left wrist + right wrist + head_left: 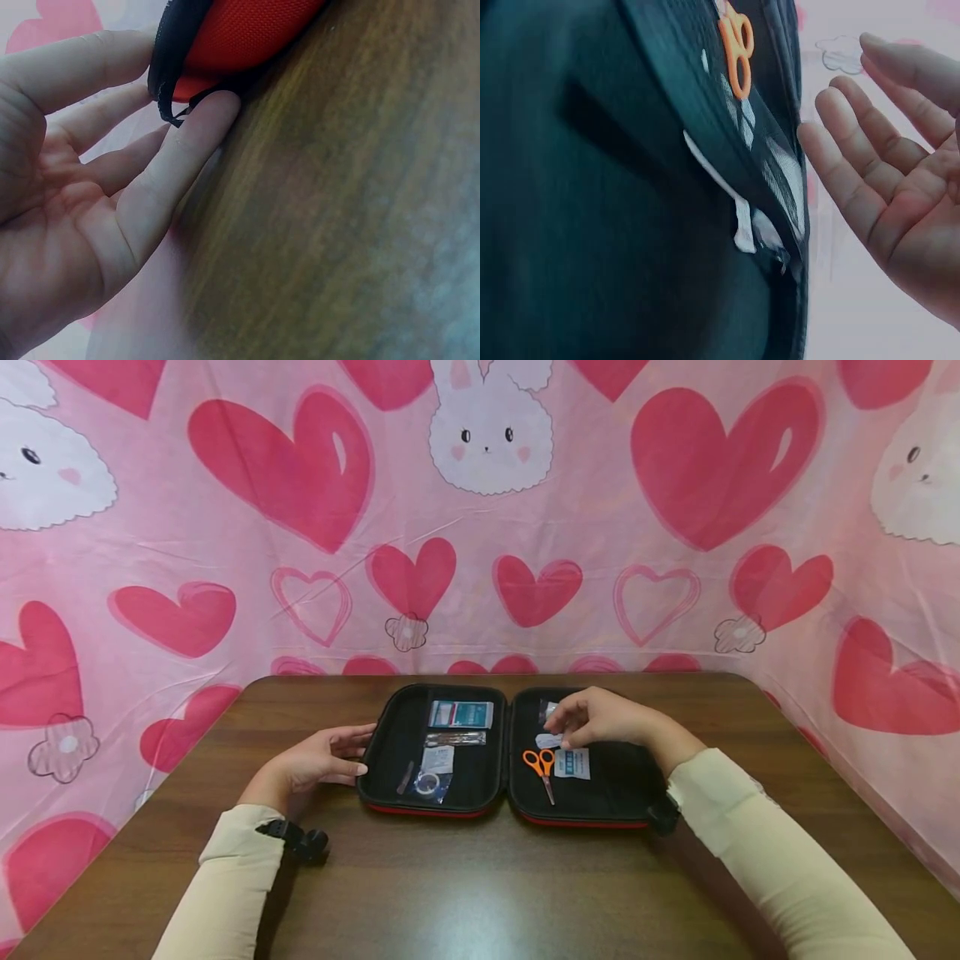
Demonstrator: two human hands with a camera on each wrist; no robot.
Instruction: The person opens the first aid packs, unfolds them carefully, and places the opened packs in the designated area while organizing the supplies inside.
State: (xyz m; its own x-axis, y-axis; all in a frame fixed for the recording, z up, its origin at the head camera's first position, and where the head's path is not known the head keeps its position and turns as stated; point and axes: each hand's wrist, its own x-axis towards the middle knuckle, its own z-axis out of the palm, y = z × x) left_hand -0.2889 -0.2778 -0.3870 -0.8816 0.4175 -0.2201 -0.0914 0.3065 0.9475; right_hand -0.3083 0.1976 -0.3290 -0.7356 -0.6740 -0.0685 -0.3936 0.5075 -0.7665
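Note:
A black-lined case (465, 783) with a red outer shell lies spread open on the table. My left hand (324, 758) is at its left edge, thumb and fingertips touching the rim; the left wrist view shows the zipper edge (166, 67) beside the fingers. Over the right half hovers my right hand (600, 718), fingers loosely bent, nothing between them in the right wrist view. Close below it are orange-handled scissors (540, 765), a white-and-blue packet (573, 764) and a small white item (548, 741). Part of the right half is hidden behind the hand.
The left half holds a teal packet (461, 714), a narrow clear packet (455, 738), a white packet (437, 759) and a white ring-shaped roll (427, 784) in clear wrap. A wooden table (450, 885) extends around the case, with a pink heart-patterned cloth (465, 518) behind.

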